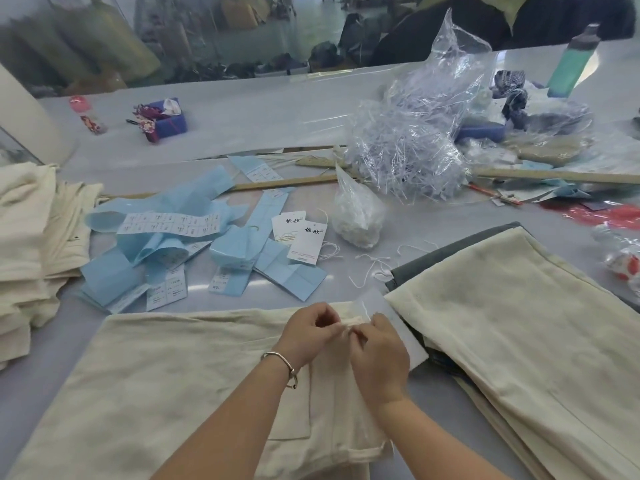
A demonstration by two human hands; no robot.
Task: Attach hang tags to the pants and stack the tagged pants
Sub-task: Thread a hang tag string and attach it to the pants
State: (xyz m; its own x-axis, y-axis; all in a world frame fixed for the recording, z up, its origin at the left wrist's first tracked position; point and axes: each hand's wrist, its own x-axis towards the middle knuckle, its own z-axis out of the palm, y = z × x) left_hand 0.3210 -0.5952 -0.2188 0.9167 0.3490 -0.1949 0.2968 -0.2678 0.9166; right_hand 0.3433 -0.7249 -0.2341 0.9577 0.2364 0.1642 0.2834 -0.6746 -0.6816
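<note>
Cream pants [166,375] lie flat on the table right in front of me. My left hand [308,332] and my right hand [379,358] meet at the waistband, both pinching a belt loop [355,321] there; whether a string is between the fingers is too small to tell. A white card [398,327] lies partly under my right hand. Two white hang tags [304,242] with strings rest further back on the table. To the right lies a stack of cream pants [519,334]. Another pile of cream pants [31,244] sits at the left edge.
Blue paper strips and white size labels [166,237] are scattered behind the pants. A small bag of white strings [358,216] and a big clear bag of plastic fasteners [415,133] stand behind, with wooden rulers [554,174], a green bottle [571,64] and a purple box [166,121].
</note>
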